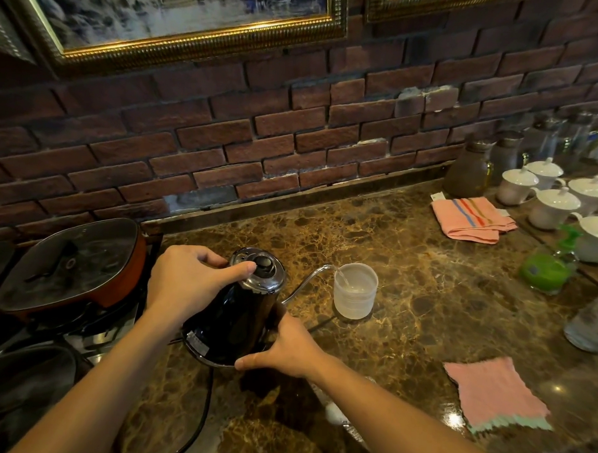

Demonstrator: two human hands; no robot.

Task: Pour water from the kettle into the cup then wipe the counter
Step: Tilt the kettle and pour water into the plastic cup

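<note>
Water is running now, a thin stream off the gooseneck spout [310,278] into the translucent plastic cup [354,290], which stands on the marble counter [407,299] just right of the black kettle [234,312]. I've got the kettle tipped toward the cup. My left hand [189,283] is closed over its top, thumb pressing the lid knob [263,261] so the lid stays put. My right hand [282,349] is clamped on the lower body, steadying the tilt. The cup looks partly filled. The pink cloth [496,394] lies near my right arm, handy for wiping, and a striped towel [472,218] sits folded by the brick wall [295,130].
</note>
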